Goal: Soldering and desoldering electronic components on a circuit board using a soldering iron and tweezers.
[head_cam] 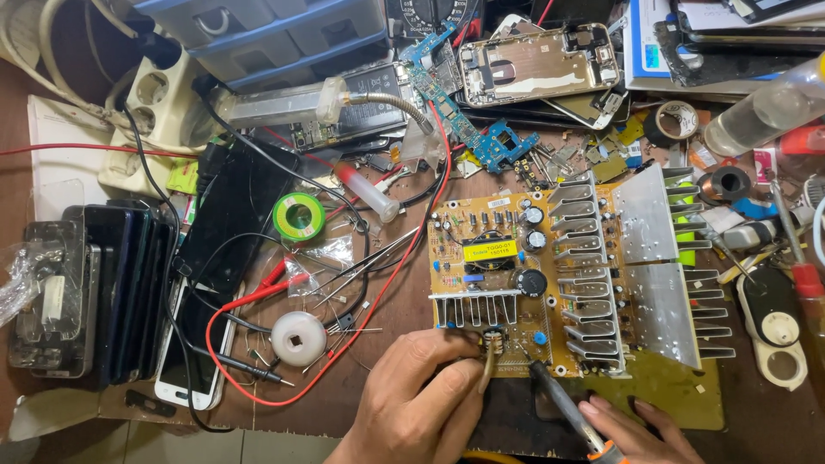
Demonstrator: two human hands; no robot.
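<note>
Board (524, 283), yellow-brown and finned with heatsinks (640, 266), sits mid-bench, right of the green solder spool (299, 216). Your left hand (421, 399) is at the board's near edge, fingers pinched together on a small part (492, 344) there. Your right hand (632, 434), just below the board, is clamped round a soldering iron (563, 404), its tip close to that part.

Evenly and brightly lit from above, warm in tone. Soft short shadows under the two hands near the bottom edge. Glare on the finned silver aluminium heat sinks (657, 262) at right. Sharp mid-frame; slight bending and softness toward left corners.
</note>
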